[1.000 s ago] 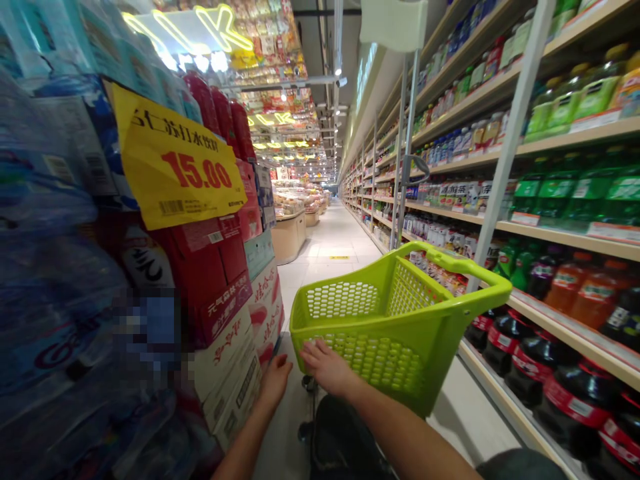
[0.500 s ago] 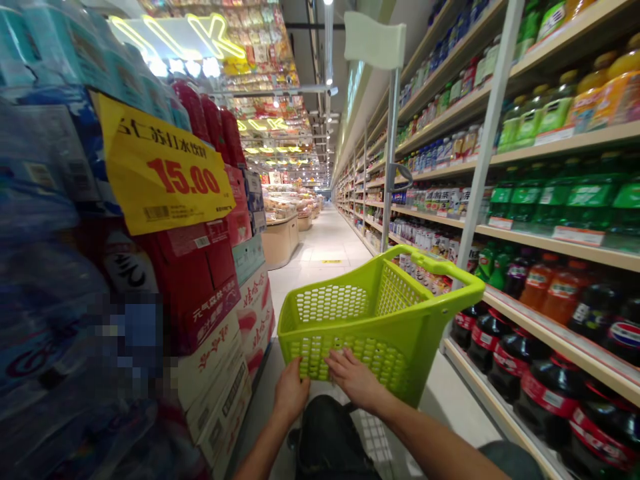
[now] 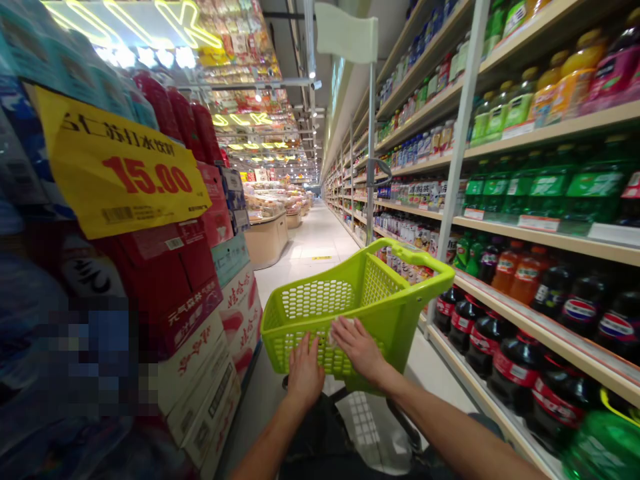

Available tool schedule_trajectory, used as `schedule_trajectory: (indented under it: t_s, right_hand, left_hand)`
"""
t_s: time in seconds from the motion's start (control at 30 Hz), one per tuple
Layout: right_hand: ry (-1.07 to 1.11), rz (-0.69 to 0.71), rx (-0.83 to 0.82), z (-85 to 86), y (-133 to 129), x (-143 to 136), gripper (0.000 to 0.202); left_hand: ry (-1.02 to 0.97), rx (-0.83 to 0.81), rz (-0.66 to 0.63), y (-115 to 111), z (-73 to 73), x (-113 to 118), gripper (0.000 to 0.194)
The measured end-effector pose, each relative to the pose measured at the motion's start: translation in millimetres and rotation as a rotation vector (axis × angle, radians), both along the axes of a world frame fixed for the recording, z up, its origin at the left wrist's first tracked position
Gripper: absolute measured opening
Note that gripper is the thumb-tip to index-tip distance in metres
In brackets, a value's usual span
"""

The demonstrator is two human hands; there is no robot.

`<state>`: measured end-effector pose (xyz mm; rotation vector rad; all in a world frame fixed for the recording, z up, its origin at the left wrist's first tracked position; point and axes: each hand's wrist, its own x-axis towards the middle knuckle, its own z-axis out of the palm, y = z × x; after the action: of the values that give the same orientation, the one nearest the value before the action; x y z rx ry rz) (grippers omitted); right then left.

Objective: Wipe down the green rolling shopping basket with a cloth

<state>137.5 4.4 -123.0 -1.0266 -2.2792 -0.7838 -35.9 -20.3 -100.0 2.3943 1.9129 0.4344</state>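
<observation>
In the head view a lime-green shopping cart [image 3: 320, 317] with a perforated basket stands right in front of me, its long side towards me. My left hand [image 3: 305, 370] rests against the lower left of that side, fingers stretched up and slightly apart, holding nothing that I can see. Farther right, my right hand [image 3: 357, 347] lies on the same side just below the rim. Its fingers are together and press a thin white wipe [image 3: 333, 335] to the plastic; most of it is hidden under them. The basket's visible inside holds no goods.
At left, stacked drink cartons [image 3: 193, 380] rise close by, bearing a yellow price sign [image 3: 125, 167]. Shelves of bottles [image 3: 530, 367] line the right. A pole with a pale flag [image 3: 347, 33] stands behind the cart. The tiled aisle [image 3: 305, 243] runs ahead between food displays and shelves.
My left hand has moved from the basket's lower left corner up and right onto its side. My right hand has slid up towards the rim. The view has turned a little right.
</observation>
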Motion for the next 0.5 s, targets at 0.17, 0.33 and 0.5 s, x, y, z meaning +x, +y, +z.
schedule_trajectory:
  t_s: [0.17, 0.33, 0.5]
  right_hand:
    - [-0.014, -0.066, 0.015, -0.7, 1, 16, 0.035]
    - [-0.045, -0.076, 0.017, -16.0, -8, 38, 0.037]
    - [0.031, -0.171, 0.098, 11.1, -5, 58, 0.045]
  left_hand:
    - [0.022, 0.048, -0.058, 0, 6.1, 10, 0.065]
    - [0.048, 0.097, -0.108, 5, 8.9, 21, 0.066]
    - [0.048, 0.161, -0.159, 14, 17.5, 40, 0.069]
